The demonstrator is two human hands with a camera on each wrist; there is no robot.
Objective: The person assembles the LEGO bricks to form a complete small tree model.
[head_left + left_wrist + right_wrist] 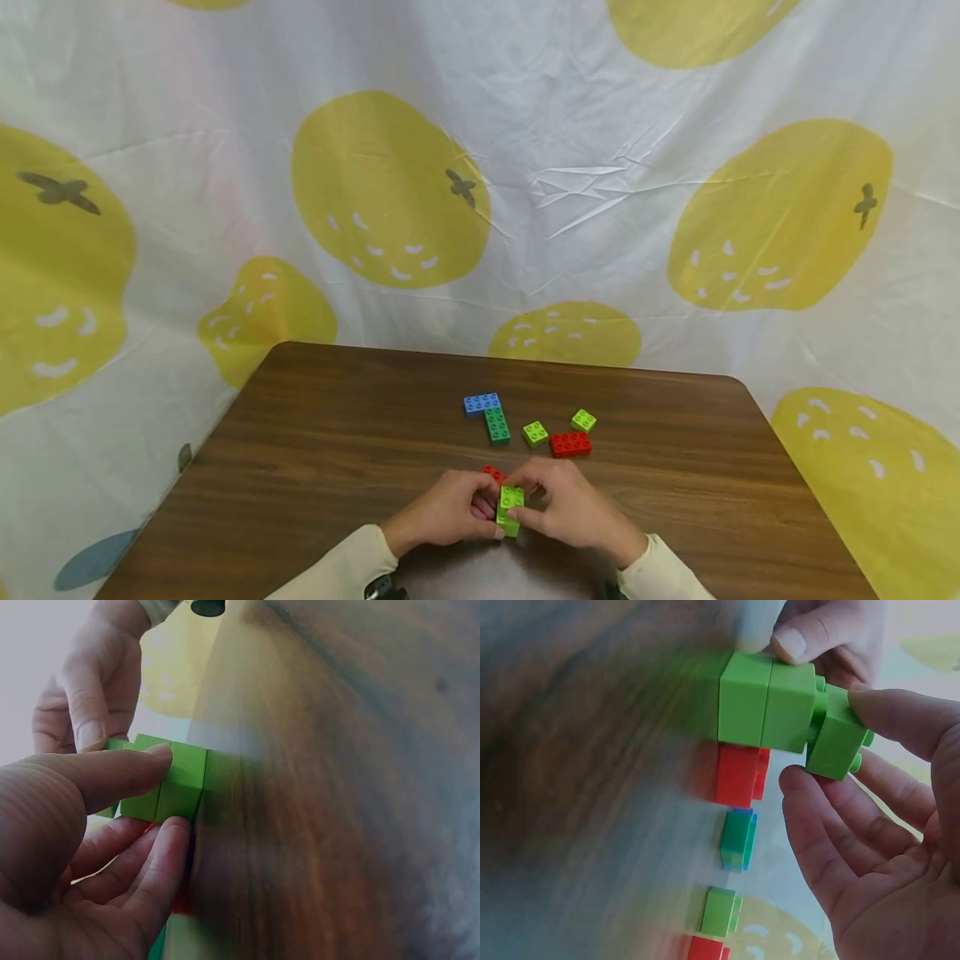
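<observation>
Lime stack (767, 701) in left hand's (452, 510) pinch, upper brick (836, 739) in right hand's (564, 504), tabletop (300, 454) side edges distant

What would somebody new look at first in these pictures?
Probably the big yellow fruit on the white cloth behind the table. Next, low in the head view, the stack of green blocks held by the left hand and the right hand. Farther back on the table, a blue block and a red block stand out.
</observation>
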